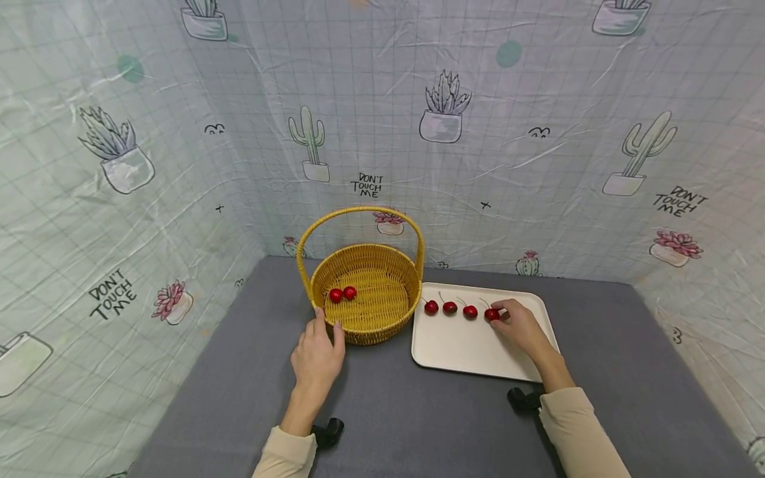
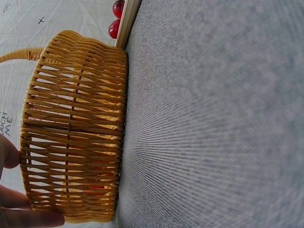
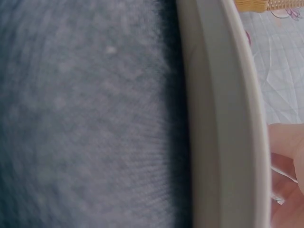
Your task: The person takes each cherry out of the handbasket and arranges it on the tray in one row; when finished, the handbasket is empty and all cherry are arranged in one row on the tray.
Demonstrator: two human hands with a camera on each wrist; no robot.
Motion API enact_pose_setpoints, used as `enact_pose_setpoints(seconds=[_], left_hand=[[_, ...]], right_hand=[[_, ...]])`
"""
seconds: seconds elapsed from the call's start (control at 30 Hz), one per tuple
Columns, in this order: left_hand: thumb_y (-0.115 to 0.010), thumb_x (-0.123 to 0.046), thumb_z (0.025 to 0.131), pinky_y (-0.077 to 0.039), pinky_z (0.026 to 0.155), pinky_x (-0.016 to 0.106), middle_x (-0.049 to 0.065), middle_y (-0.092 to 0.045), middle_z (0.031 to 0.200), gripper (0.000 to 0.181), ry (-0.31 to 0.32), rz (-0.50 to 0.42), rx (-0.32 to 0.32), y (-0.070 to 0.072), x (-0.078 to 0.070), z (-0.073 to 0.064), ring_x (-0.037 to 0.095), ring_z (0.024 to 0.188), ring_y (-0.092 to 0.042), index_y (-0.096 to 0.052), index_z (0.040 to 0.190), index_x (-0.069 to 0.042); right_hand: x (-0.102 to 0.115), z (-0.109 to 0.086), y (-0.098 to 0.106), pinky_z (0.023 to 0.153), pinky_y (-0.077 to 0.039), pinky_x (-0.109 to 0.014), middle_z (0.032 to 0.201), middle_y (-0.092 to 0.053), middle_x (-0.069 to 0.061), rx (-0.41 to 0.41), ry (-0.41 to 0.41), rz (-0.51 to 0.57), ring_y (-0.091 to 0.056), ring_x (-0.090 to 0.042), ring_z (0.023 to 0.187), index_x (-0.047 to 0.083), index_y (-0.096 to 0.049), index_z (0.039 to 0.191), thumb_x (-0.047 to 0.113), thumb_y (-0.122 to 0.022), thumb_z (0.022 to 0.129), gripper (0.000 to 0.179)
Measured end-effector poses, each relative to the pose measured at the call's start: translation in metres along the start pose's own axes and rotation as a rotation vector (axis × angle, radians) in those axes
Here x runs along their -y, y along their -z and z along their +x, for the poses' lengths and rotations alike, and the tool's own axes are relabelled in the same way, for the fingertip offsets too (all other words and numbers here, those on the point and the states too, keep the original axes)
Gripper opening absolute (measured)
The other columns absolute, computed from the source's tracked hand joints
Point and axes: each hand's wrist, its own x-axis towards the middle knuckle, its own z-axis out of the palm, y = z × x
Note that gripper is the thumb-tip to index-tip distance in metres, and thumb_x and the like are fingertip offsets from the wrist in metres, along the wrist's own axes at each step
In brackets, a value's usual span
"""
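Observation:
My right hand (image 1: 521,326) pinches the rightmost cherry (image 1: 491,315) between thumb and fingers, over the cream tray (image 1: 466,348). To its left a row of dark red cherries lies on the tray, among them a stemmed cherry (image 1: 449,308). My left hand (image 1: 317,355) touches the front left of the yellow woven basket (image 1: 382,332); in the left wrist view the thumb (image 2: 9,154) meets the rim and fingers (image 2: 35,218) lie along the outer wall. Two cherries (image 1: 342,294) sit inside the basket. The right wrist view hides the held cherry behind the tray's edge (image 3: 237,142).
The basket's tall arched handle (image 1: 358,210) stands upright over it. Basket and tray sit side by side on a grey cloth-covered table (image 1: 382,418). Cactus-printed sheeting (image 1: 382,99) hangs behind and at both sides. Each wrist wears a black camera mount (image 1: 329,433).

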Motion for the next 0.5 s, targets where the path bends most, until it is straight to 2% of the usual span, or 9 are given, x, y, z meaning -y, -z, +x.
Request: enact_pose_setpoints(seconds=[0.23, 0.5], left_hand=[[-0.048, -0.042, 0.103, -0.055, 0.076, 0.059, 0.02, -0.066, 0.127, 0.062, -0.001, 0.004, -0.009, 0.0, -0.001, 0.0, 0.042, 0.101, -0.069, -0.048, 0.147, 0.001], [-0.049, -0.042, 0.102, -0.056, 0.075, 0.059, 0.02, -0.066, 0.128, 0.062, 0.004, 0.005, -0.006, 0.001, -0.001, 0.0, 0.041, 0.101, -0.069, -0.047, 0.148, 0.0]], right_hand=[[0.0, 0.0, 0.001, 0.086, -0.054, -0.05, 0.127, -0.059, -0.027, 0.027, -0.018, 0.002, -0.066, -0.038, 0.103, -0.006, -0.058, 0.131, 0.005, -0.07, 0.091, 0.043], [0.011, -0.002, 0.018, 0.083, -0.055, -0.052, 0.135, -0.051, -0.029, 0.002, 0.029, -0.015, -0.062, -0.042, 0.108, -0.005, -0.055, 0.136, 0.01, -0.068, 0.092, 0.048]])
